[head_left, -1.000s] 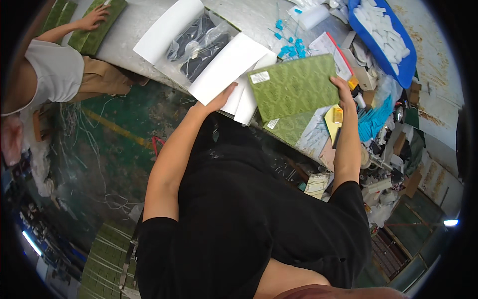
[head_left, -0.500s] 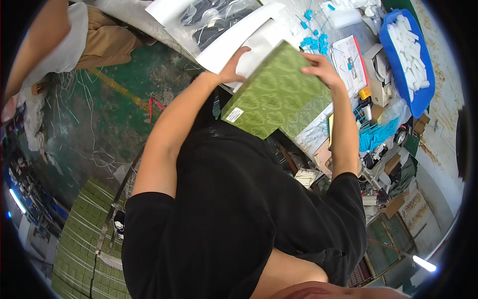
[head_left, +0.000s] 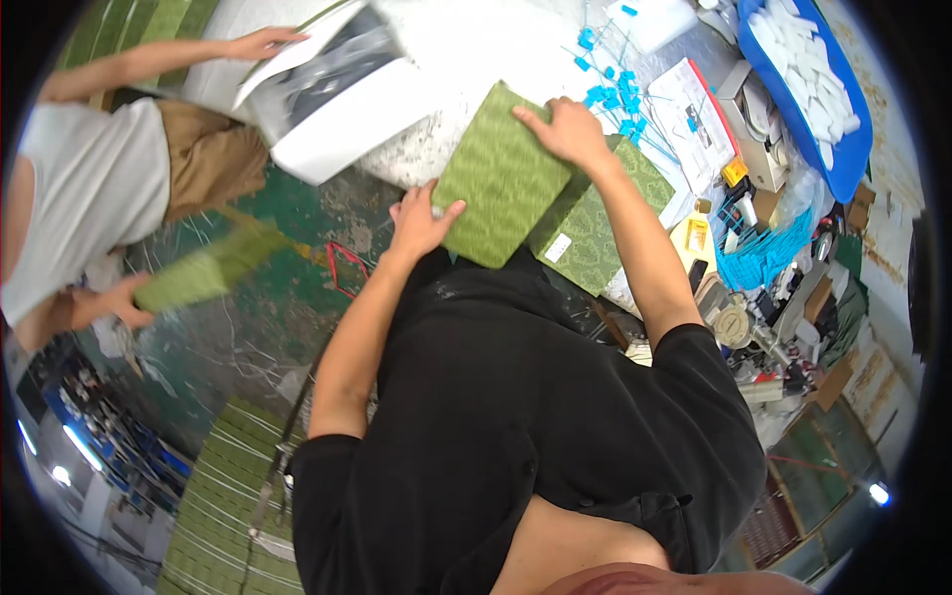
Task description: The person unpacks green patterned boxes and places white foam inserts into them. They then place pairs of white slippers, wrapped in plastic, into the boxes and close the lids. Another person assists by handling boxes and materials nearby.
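Note:
A green patterned box (head_left: 501, 178) is between my two hands, tilted above the near edge of the worktable. My left hand (head_left: 420, 220) grips its lower left edge, thumb on the top face. Over its upper right side, my right hand (head_left: 570, 134) is closed with the thumb lying across the face. Just right of it, partly covered, is a second green patterned box (head_left: 615, 223) with a small white label at its near corner. The undersides of both boxes are hidden.
A co-worker at left touches a white-lined open package (head_left: 342, 94) and carries a blurred green box (head_left: 213, 268). Blue tags (head_left: 617, 94), papers (head_left: 694, 114) and a blue tub (head_left: 848, 119) of white pieces lie to the right. Green stacked boxes (head_left: 228, 496) stand at lower left.
The box in my hands has turned and now shows an unlabelled face. My left hand has come lower. The white-lined package has moved left, and the co-worker has come further into view with a green box.

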`<action>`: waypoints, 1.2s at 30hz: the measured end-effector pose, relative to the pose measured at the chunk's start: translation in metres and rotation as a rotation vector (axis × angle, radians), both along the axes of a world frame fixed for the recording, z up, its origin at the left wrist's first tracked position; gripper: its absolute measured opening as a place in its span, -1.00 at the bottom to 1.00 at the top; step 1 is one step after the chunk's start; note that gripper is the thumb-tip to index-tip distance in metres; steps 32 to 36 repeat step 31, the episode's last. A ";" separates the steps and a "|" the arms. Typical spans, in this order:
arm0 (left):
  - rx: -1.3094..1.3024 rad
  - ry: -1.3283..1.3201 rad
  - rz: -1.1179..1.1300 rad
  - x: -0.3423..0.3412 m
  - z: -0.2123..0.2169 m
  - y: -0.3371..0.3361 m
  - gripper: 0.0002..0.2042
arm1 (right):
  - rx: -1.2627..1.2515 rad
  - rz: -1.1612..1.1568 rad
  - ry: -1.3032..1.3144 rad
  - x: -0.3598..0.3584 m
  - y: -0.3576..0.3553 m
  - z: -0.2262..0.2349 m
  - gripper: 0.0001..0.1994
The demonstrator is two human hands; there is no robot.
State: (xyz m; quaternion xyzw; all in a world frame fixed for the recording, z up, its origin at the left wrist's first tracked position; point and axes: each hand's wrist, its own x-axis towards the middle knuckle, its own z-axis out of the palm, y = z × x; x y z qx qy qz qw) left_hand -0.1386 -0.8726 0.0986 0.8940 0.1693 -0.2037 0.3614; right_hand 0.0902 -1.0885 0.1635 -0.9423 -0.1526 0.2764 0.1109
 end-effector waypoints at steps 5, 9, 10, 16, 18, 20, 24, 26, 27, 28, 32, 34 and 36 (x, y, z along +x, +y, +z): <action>-0.031 -0.111 0.107 0.045 -0.002 -0.025 -0.16 | 0.018 -0.053 -0.120 -0.002 -0.005 -0.033 -0.11; -0.044 -0.026 0.137 0.079 0.011 -0.037 -0.16 | 0.062 -0.123 -0.037 0.017 -0.014 -0.053 -0.22; -0.030 0.013 0.126 0.085 0.012 -0.035 -0.16 | 0.075 -0.105 -0.084 0.020 -0.013 -0.056 -0.23; 0.211 -0.357 -0.157 0.061 -0.008 -0.056 -0.14 | 0.367 -0.295 -0.647 -0.037 -0.055 -0.065 -0.40; 0.317 -0.447 -0.555 0.061 0.025 -0.071 -0.15 | 0.169 -0.597 -0.725 -0.098 -0.101 -0.053 -0.31; 0.367 -0.359 -0.629 0.058 0.012 -0.076 -0.16 | 0.090 -0.886 -0.596 -0.164 -0.168 -0.068 -0.17; 0.440 -0.416 -0.623 0.064 0.005 -0.077 -0.14 | 0.915 -1.232 0.120 -0.211 -0.207 -0.066 -0.17; 0.468 -0.400 -0.624 0.066 0.010 -0.079 -0.11 | 0.887 -1.214 0.059 -0.228 -0.194 -0.080 -0.18; 0.474 -0.380 -0.625 0.064 0.012 -0.079 -0.09 | 0.882 -1.197 0.021 -0.234 -0.181 -0.083 -0.17; 0.481 -0.360 -0.625 0.063 0.014 -0.078 -0.06 | 0.875 -1.179 -0.018 -0.238 -0.171 -0.090 -0.16; 0.072 -0.387 -0.338 0.073 0.009 -0.050 0.05 | 0.949 -1.169 0.010 -0.251 -0.165 -0.110 -0.13; 0.072 -0.387 -0.338 0.073 0.009 -0.050 0.05 | 0.949 -1.169 0.010 -0.251 -0.165 -0.110 -0.13; 0.072 -0.387 -0.338 0.073 0.009 -0.050 0.05 | 0.949 -1.169 0.010 -0.251 -0.165 -0.110 -0.13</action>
